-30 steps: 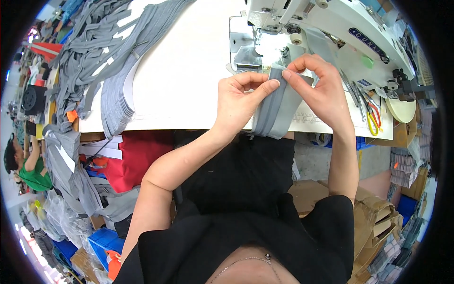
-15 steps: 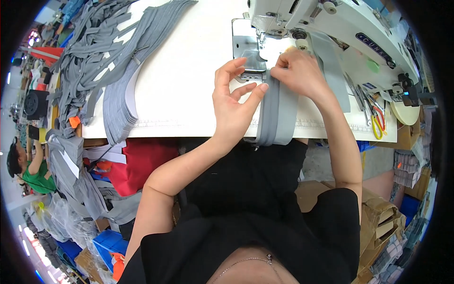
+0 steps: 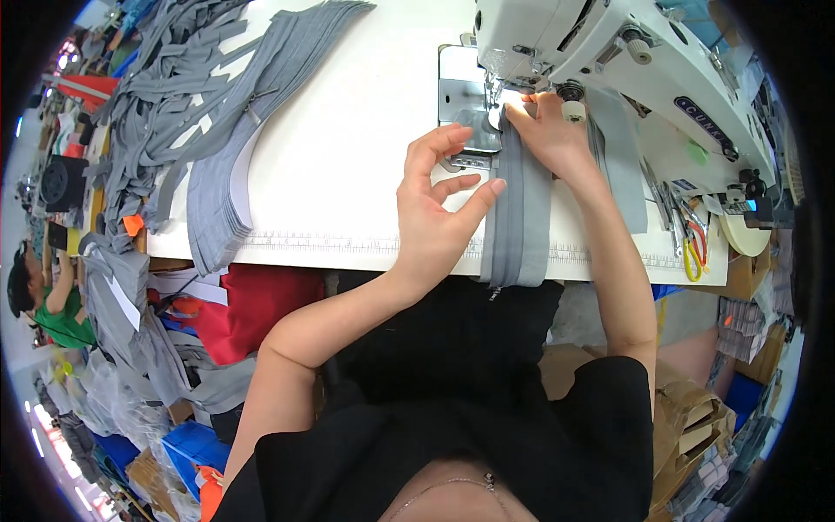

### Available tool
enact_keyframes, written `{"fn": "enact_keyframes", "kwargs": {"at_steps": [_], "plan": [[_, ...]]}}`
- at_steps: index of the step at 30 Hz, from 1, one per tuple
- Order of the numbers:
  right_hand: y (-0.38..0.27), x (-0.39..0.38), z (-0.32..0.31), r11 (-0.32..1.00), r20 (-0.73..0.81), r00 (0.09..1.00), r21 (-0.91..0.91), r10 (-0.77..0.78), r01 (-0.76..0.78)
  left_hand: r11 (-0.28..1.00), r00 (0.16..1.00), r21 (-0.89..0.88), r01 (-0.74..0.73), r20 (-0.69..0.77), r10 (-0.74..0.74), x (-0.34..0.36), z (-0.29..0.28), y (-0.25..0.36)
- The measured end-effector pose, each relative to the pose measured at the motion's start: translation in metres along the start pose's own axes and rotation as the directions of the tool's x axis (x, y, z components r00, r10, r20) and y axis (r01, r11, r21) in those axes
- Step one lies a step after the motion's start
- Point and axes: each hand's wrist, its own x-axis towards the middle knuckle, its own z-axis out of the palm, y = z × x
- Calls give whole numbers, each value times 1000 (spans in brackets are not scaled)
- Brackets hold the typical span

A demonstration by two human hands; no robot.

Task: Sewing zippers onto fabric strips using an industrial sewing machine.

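Note:
A grey zipper tape (image 3: 511, 204) lies along a wider grey fabric strip (image 3: 537, 230), running from the sewing machine (image 3: 570, 39) to just over the table's near edge. A small metal zipper piece (image 3: 494, 294) shows at its near end. My right hand (image 3: 553, 137) rests at the far end, thumb and fingertips closed on the cloth close beside the needle area; the exact grip is partly hidden. To the left of the strip, my left hand (image 3: 442, 204) hovers with curved fingers apart and nothing in them. Its thumb tip is at the strip's left edge. Beyond it is the metal machine plate (image 3: 461, 87).
Left on the white table (image 3: 348, 157) lie a stack of grey fabric pieces (image 3: 217, 204) and tangled grey strips (image 3: 174, 96). Scissors with red and yellow handles (image 3: 695, 248) and other tools are at the right. Red cloth (image 3: 257, 313) hangs below; a person in green (image 3: 65, 317) is far left.
My right hand has moved closer to the needle, its fingers reaching farther forward. My left hand stays open beside the strip. The whole view has shifted slightly.

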Motion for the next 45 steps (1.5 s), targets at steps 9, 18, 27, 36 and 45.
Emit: {"fn": "enact_keyframes", "kwargs": {"at_steps": [9,18,27,36,45], "plan": [[11,10,9,971,8,988,184,153,-152,999,1000,36,-1,26,0,2,1,2],[19,14,10,996,65,997,70,42,-46,999,1000,44,-23,19,22,3,5,-1],[60,11,6,670,92,935,-674,-344,312,887,979,425,-178,-11,202,40,-64,38],[18,-63,-33,943,-226,917,-122,-329,308,345,986,937,-46,-12,164,107,-250,80],[31,-88,-37,951,-233,937,106,-261,291,341,945,935,-98,-20,325,114,-275,60]]}}
